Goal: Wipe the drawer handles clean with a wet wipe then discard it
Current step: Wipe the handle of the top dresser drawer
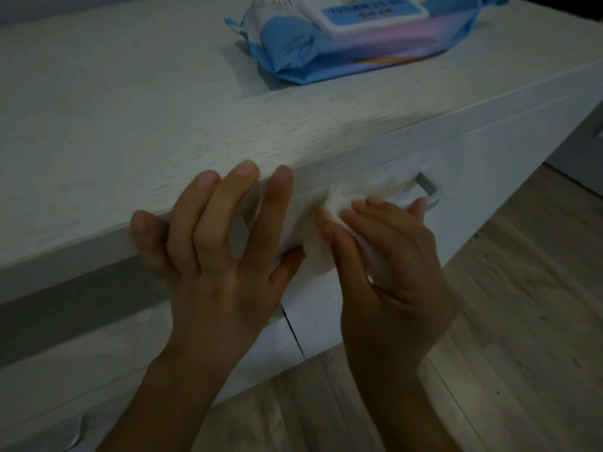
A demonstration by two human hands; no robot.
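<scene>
Up at the back of the dresser top (130, 109) lies the wipes pack (359, 57), blue and white with a pinkish band. Its white flip lid (372, 13) carries a blue label. There is writing on that label, but it faces away from me and is too blurred to read, so I can't give a brand.

Down at the front, the wet wipe (329, 216) is white, crumpled and bunched into a soft wad. It sits against the top drawer front (489, 164), wrapped over the drawer handle (429, 187). Only the handle's right end shows, a pale grey bar with a bent corner poking out past my fingers.

My right hand (388, 269) grips the wipe, fingers curled round it and pinching it onto the handle.

My left hand (215, 256) is spread flat with straight fingers. Its fingertips (243, 171) rest on the front edge of the dresser top, the thumb lies lower against the drawer front, and it grasps nothing.

Light wooden floor (522, 321) shows on the right.
</scene>
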